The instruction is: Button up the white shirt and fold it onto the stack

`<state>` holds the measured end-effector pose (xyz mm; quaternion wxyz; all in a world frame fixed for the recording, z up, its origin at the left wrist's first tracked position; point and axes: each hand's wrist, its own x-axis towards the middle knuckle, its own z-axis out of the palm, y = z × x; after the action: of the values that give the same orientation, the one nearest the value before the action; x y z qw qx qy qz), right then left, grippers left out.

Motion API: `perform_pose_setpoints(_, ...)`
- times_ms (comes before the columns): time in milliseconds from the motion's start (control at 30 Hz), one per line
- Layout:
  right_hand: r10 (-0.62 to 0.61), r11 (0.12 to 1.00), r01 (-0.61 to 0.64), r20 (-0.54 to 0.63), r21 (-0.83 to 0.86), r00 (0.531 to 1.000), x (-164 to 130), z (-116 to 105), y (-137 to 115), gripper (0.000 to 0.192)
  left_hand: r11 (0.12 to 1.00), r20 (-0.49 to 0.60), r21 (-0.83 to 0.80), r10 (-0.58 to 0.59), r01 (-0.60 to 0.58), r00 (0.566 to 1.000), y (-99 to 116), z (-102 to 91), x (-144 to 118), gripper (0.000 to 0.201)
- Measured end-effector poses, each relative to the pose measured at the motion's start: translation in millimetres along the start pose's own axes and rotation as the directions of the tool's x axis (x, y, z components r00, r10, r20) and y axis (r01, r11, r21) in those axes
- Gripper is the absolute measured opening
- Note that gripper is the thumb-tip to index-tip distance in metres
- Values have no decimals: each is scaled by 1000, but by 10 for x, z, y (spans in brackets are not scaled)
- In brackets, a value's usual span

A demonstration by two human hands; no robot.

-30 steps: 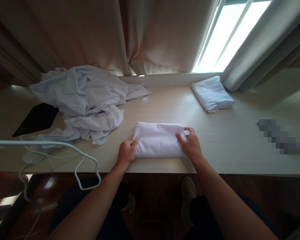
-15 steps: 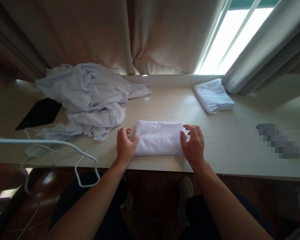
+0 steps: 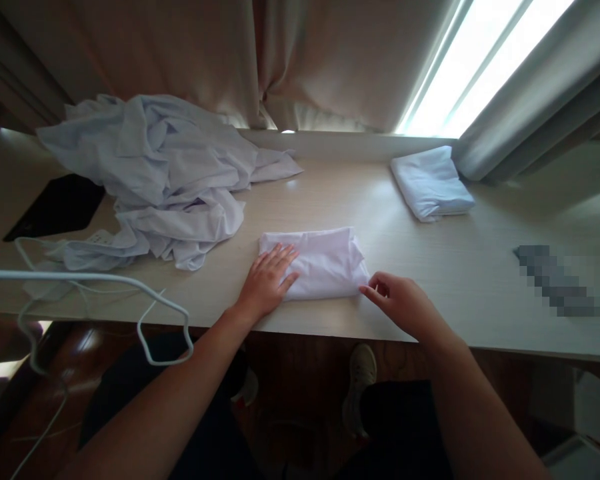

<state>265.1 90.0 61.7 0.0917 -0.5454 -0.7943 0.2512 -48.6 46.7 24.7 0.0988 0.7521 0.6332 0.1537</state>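
Pressing folded cloth (image 3: 325, 263) flat now, left hand (image 3: 267, 283); right hand (image 3: 405, 305) withdrawn.

Pale wooden table (image 3: 360, 200), folded cloth (image 3: 320, 263), crumpled pile (image 3: 160, 173)

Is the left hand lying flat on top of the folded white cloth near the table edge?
Yes, the left hand rests open, palm down, on the left part of the folded white cloth.
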Motion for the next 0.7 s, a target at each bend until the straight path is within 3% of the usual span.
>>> perform_pose_setpoints(200,-63,998,61,-44,-31,997,31,49,17,30,999,2,32,-27,27,1000,-16,36,-1,52)
perform_pose_setpoints(400,-11,1000,14,-154,14,988,-4,53,33,27,999,-25,30,-20,21,999,-19,89,14,50)
perform_pose_setpoints(533,-15,998,23,-145,51,989,8,195,-27,22,999,-30,23,-23,24,999,-32,115,23,50)
perform_pose_setpoints(700,67,997,-70,-185,-12,981,72,359,-23,25,999,-19,28,-28,28,999,-38,128,26,50)
